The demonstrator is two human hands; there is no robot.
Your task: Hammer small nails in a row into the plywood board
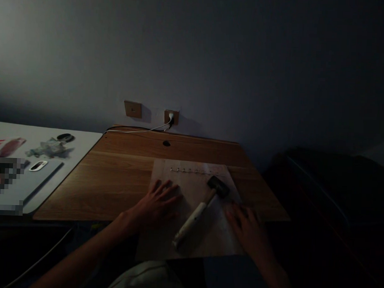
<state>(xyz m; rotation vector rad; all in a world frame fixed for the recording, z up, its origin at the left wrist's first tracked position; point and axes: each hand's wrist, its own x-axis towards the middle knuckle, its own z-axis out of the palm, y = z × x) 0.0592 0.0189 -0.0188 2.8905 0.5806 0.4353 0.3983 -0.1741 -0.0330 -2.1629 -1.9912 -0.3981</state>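
A pale wooden board [190, 181] lies on a brown wooden desk [121, 175] in dim light. A row of several small nails [194, 171] stands along the board's far edge. A hammer [199, 211] with a dark head and a pale handle lies diagonally on the board. My left hand [156, 203] rests flat on the board, fingers spread, just left of the handle. My right hand [244, 223] lies flat on the board's right part, fingers stretched out, to the right of the hammer and apart from it.
A white table [81, 142] adjoins the desk on the left, with a dark round object [65, 137], a crumpled wrapper [48, 147] and a white oval item [38, 165]. Two wall sockets [171, 117] sit above the desk, one with a white cable. Dark furniture [335, 187] stands at right.
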